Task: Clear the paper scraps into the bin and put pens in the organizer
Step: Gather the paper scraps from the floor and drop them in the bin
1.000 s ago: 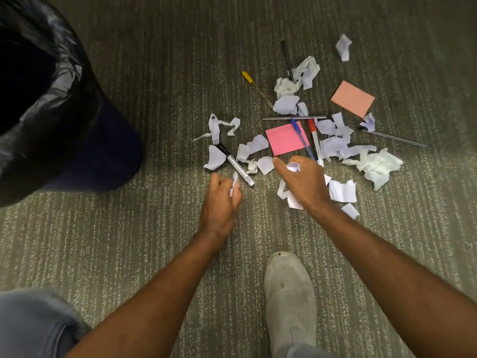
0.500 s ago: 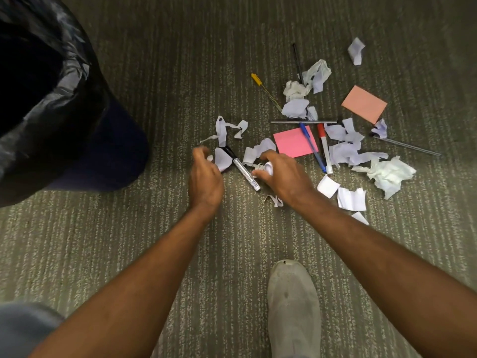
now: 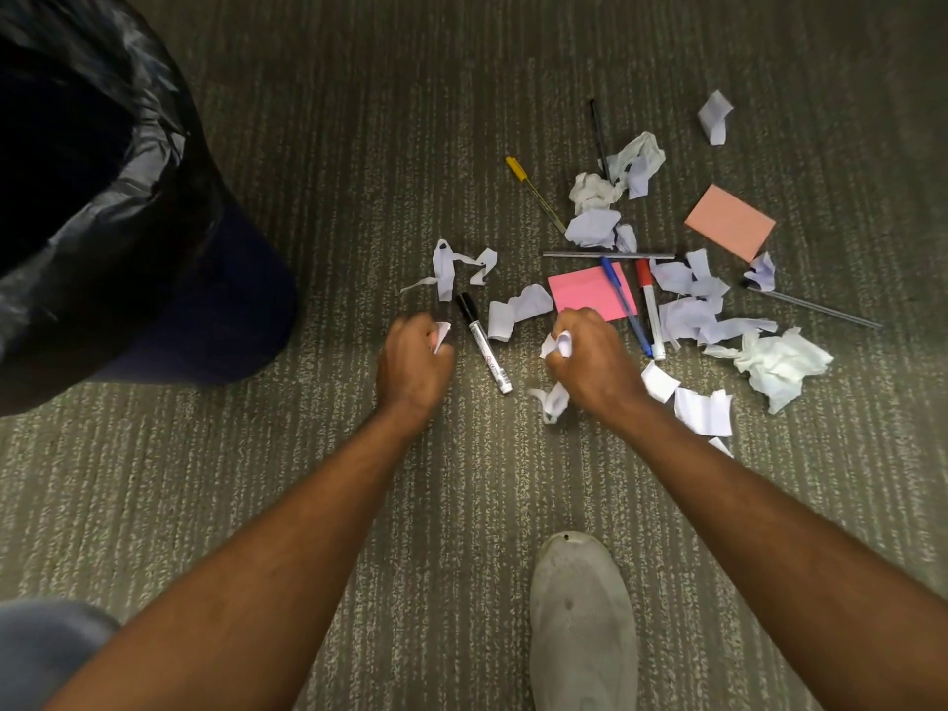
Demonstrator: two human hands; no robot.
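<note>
White paper scraps (image 3: 687, 313) and several pens lie scattered on the carpet ahead of me. My left hand (image 3: 413, 359) is closed on a small white scrap (image 3: 441, 337), just left of a black-capped marker (image 3: 482, 343). My right hand (image 3: 590, 359) is closed on crumpled scraps (image 3: 559, 346), and more paper hangs below it. Blue (image 3: 626, 305) and red (image 3: 650, 307) pens lie right of that hand; a yellow pen (image 3: 533, 192) and a black pen (image 3: 597, 136) lie farther off. The bin (image 3: 118, 207), lined with a black bag, stands at the left. No organizer is in view.
A pink sticky note (image 3: 585, 292) and a salmon note pad (image 3: 728, 223) lie among the scraps. Two thin grey rods (image 3: 605, 255) (image 3: 815, 306) rest on the carpet. My grey shoe (image 3: 582, 623) is at the bottom centre.
Both hands moved forward into the pile and closed on scraps. The left picked up the scrap beside the marker; the right gathered more paper and lifted it.
</note>
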